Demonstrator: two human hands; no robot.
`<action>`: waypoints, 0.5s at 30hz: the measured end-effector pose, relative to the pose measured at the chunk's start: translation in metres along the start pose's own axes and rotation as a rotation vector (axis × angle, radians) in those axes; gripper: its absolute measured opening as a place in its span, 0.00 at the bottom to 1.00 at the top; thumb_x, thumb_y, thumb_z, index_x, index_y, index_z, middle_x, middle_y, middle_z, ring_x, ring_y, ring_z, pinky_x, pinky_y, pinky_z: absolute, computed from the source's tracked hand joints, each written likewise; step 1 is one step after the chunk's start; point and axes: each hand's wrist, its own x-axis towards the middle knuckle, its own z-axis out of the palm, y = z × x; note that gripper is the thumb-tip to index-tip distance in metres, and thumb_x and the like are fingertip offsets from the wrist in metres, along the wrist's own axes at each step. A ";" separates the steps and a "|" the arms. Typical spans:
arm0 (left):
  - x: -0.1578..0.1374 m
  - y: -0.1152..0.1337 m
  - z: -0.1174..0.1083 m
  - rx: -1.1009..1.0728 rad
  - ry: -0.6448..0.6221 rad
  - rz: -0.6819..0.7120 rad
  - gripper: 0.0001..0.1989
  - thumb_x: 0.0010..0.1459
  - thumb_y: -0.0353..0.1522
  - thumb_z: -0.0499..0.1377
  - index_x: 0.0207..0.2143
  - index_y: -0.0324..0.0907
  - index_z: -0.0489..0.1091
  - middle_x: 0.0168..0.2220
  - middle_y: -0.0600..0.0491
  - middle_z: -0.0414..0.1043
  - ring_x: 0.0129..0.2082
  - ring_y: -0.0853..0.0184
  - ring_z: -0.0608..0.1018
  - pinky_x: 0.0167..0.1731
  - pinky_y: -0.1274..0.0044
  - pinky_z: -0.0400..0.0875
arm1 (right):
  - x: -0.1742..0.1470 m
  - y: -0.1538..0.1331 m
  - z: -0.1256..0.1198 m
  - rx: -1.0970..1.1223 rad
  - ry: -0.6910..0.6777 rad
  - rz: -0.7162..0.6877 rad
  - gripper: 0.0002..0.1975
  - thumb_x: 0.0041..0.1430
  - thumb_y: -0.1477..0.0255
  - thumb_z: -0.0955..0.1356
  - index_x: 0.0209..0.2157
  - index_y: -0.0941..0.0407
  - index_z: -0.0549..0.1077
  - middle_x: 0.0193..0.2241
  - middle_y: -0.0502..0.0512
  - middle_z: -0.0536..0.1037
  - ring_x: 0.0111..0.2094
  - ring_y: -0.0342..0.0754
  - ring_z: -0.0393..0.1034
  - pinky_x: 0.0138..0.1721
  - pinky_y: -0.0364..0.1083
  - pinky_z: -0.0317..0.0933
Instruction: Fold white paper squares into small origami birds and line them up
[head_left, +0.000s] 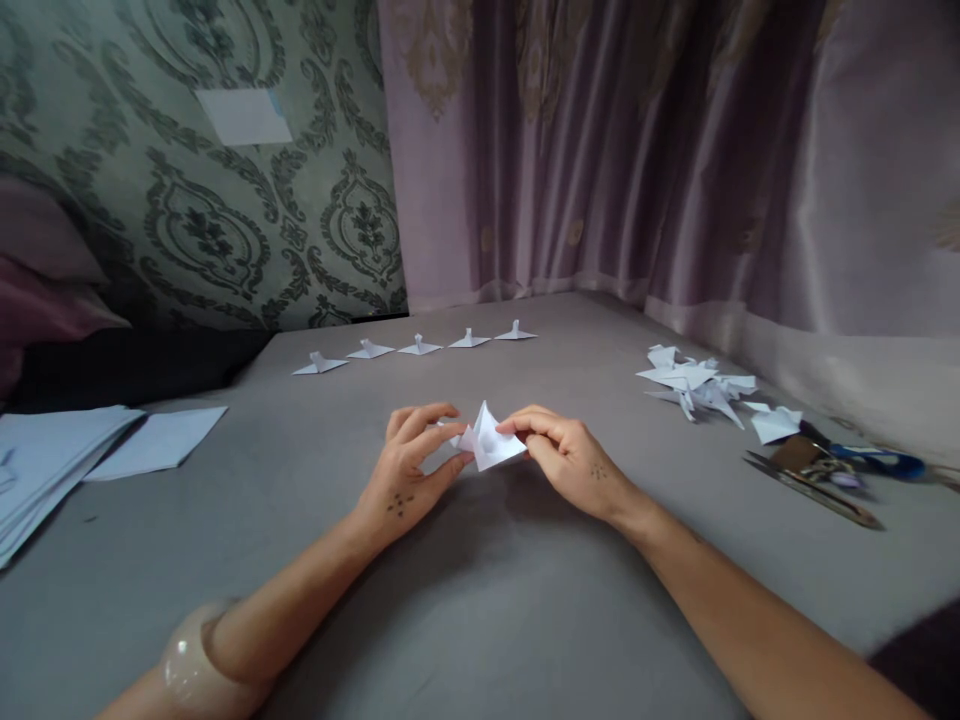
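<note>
Left hand [409, 465] pinches the left edge of a small folded white paper piece [489, 442], fingers curled, thumb under, index on top; right hand [566, 455] grips the piece's right side the same way, fingertips closed on it. Piece is held between both hands just above the grey table [480, 620], near its middle. Paper looks very light, thin and creasable, so likely easy to crush or tear at the folds; stiff only along layered creases. Best hold judged to be at the thick folded edges, light pinch, not the pointed tip. Beyond the piece, a row of five finished folded figures [418, 346] stands well apart toward the far edge. Right of the piece, a loose pile of folded paper [694, 380], then scissors with blue handles [832, 470] further right. Left of the piece, a stack of plain white sheets [67, 450] at the table's left edge. Pale bangle [191, 665] on the left wrist. Small dot marks on the backs of both hands. No brands, labels or readable writing anywhere.
</note>
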 end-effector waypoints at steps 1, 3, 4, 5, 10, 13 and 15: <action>0.000 -0.001 -0.001 0.030 -0.018 0.020 0.10 0.58 0.31 0.59 0.44 0.47 0.72 0.49 0.48 0.70 0.48 0.59 0.65 0.49 0.63 0.63 | 0.000 0.000 0.000 0.015 0.000 0.005 0.16 0.57 0.80 0.58 0.37 0.56 0.76 0.39 0.53 0.75 0.40 0.44 0.68 0.43 0.44 0.60; -0.001 -0.002 -0.001 0.066 -0.046 0.043 0.13 0.59 0.31 0.58 0.46 0.48 0.71 0.51 0.49 0.70 0.50 0.57 0.64 0.51 0.60 0.60 | 0.000 0.000 -0.001 0.048 0.005 0.017 0.16 0.57 0.79 0.58 0.38 0.56 0.76 0.40 0.53 0.75 0.40 0.44 0.68 0.42 0.44 0.61; -0.002 -0.002 -0.001 0.077 -0.054 0.054 0.13 0.59 0.31 0.58 0.47 0.49 0.71 0.52 0.49 0.70 0.51 0.56 0.63 0.51 0.59 0.59 | 0.000 0.000 -0.001 0.063 0.008 0.022 0.16 0.57 0.79 0.58 0.38 0.56 0.76 0.40 0.53 0.75 0.40 0.44 0.68 0.42 0.44 0.61; -0.002 -0.003 -0.001 0.083 -0.057 0.065 0.13 0.59 0.31 0.57 0.47 0.49 0.71 0.52 0.49 0.70 0.52 0.56 0.63 0.50 0.59 0.59 | 0.000 0.000 -0.001 0.074 0.013 0.028 0.16 0.57 0.79 0.58 0.38 0.56 0.76 0.40 0.53 0.75 0.39 0.44 0.68 0.42 0.44 0.61; -0.002 0.000 -0.004 0.059 -0.035 0.107 0.13 0.62 0.28 0.53 0.46 0.48 0.72 0.52 0.49 0.71 0.53 0.58 0.65 0.51 0.62 0.58 | 0.001 -0.001 -0.003 0.094 0.054 0.046 0.16 0.56 0.78 0.59 0.38 0.57 0.77 0.38 0.53 0.75 0.36 0.43 0.67 0.39 0.44 0.61; 0.000 0.003 -0.006 0.001 0.027 0.090 0.14 0.62 0.27 0.52 0.46 0.46 0.73 0.52 0.48 0.71 0.56 0.59 0.66 0.54 0.62 0.55 | 0.001 -0.001 -0.004 0.107 0.066 0.064 0.16 0.56 0.77 0.59 0.39 0.57 0.76 0.38 0.53 0.75 0.33 0.43 0.67 0.36 0.44 0.61; 0.001 0.006 -0.007 -0.065 0.049 0.049 0.13 0.62 0.27 0.52 0.45 0.46 0.73 0.49 0.49 0.74 0.55 0.59 0.68 0.57 0.62 0.50 | 0.001 -0.001 -0.004 0.124 0.062 0.088 0.16 0.56 0.77 0.59 0.39 0.57 0.76 0.37 0.54 0.75 0.33 0.43 0.67 0.36 0.44 0.62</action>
